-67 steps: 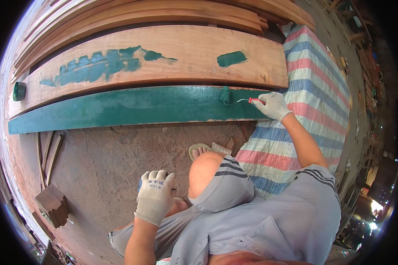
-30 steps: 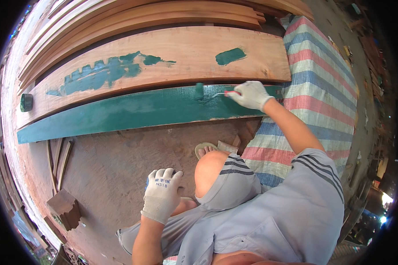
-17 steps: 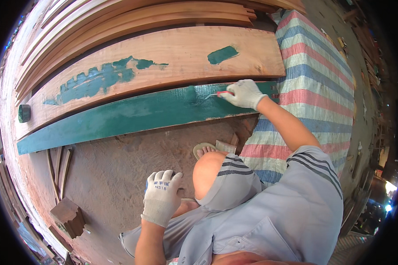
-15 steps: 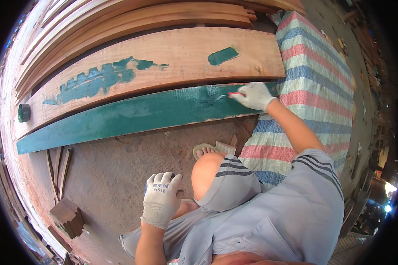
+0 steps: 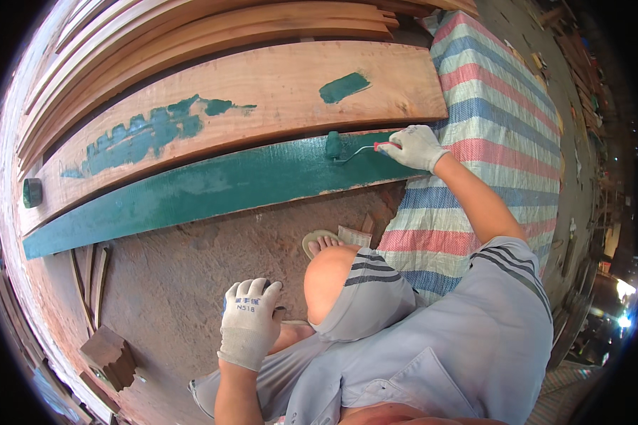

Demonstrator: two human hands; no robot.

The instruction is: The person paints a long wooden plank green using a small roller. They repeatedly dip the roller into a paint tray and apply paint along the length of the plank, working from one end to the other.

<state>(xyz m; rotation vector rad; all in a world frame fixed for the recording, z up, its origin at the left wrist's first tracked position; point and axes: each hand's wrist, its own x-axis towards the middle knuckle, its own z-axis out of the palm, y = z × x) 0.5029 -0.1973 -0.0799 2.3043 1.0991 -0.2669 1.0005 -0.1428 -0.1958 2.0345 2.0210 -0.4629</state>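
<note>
My right hand [image 5: 417, 149], in a white knit glove, is closed round the red handle of a small paint roller [image 5: 362, 149]. The roller's green head rests on the narrower plank [image 5: 213, 185], whose top face is coated in wet-looking green paint. Some bare wood shows along its edges. Behind it lies a wider wooden plank [image 5: 276, 78], mostly bare, with green patches. Beside my bent knee, above the ground, is my gloved left hand [image 5: 250, 315], its fingers curled. A small dark bit shows by its thumb; what it holds, if anything, is hidden.
Long wooden strips [image 5: 213, 35] lie stacked behind the planks. A striped woven sheet [image 5: 500, 142] covers something at the right. A green-smeared cup-like piece [image 5: 32, 193] sits at the wide plank's left end. A wooden block [image 5: 108, 356] and thin sticks [image 5: 88, 283] lie at lower left.
The roller's head has come into plain view, standing across the green plank, and more of its wire frame shows. My right hand has shifted slightly against the plank. The whole view has moved a little.
</note>
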